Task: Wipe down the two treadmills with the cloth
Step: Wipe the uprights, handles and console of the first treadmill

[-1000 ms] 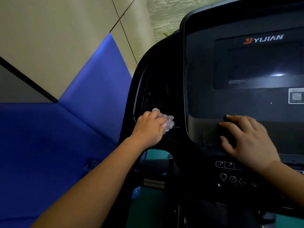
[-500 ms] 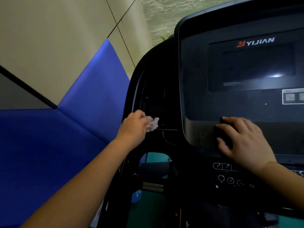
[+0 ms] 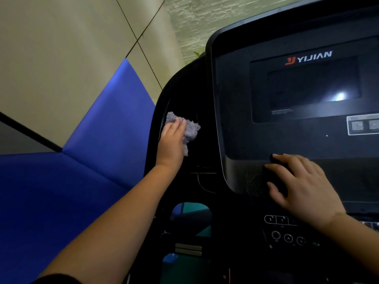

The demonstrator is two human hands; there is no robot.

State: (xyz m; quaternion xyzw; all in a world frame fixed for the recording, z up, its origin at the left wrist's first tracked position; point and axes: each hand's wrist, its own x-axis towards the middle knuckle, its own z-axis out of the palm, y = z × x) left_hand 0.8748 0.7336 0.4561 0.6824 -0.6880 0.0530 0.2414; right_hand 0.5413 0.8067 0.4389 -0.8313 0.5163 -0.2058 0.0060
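Up on the left side of the treadmill point(image 3: 185, 93), the left hand point(image 3: 173, 140) lies on the grey cloth point(image 3: 191, 131) and presses it against the black frame just beside the console point(image 3: 235, 124). Its fingers point(image 3: 176, 125) are nearly straight and close together, flat on top of the fabric rather than wrapped round it. The thumb is hidden, so whether it pinches the cloth from below cannot be told. Bunched, fluffy folds stick out above the fingertips and to the right of the palm, and one tail hangs down along the edge of the hand.

The right hand point(image 3: 301, 187) rests on the lower part of the console, below the dark screen point(image 3: 303, 89) and just right of the speaker grille point(image 3: 253, 182). Its fingers point(image 3: 287, 158) are spread and only gently bent, the tips touching the dark panel. Something dark lies under them, too dim to make out, and they do not visibly grip it. The wrist sits just above a row of round buttons point(image 3: 288, 238).

Blue wall padding point(image 3: 71, 191) fills the left of the view, well apart from both hands.
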